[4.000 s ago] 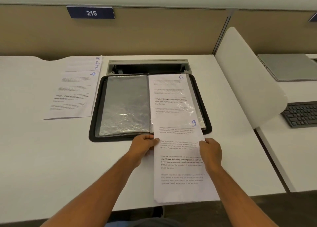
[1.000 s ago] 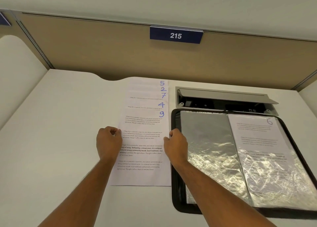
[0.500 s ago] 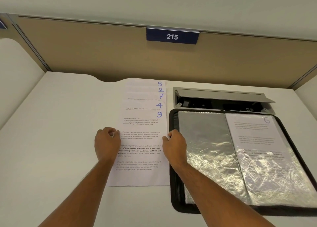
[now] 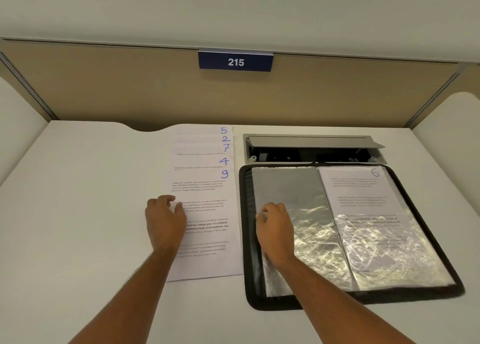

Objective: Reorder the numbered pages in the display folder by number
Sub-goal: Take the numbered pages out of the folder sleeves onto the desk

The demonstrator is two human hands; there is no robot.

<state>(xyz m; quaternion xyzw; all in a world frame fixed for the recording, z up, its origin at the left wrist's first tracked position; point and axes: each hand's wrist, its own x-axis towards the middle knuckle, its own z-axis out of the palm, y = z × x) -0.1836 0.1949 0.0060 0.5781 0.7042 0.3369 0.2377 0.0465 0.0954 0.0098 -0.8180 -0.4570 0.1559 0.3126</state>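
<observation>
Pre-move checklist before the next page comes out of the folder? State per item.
1. Page 9 laid on the stack, number showing: ok.
2. Stack numbers 5, 2, 7, 4, 9 all readable: ok.
3. Left hand off the stack: not ok, it rests on the sheet's left edge.
4. Right hand free: cannot tell, fingers curled over the empty sleeve.
5. Page 6 out of the display folder: not ok, it sits in the right sleeve.
6. More pages behind page 6: cannot tell.
</observation>
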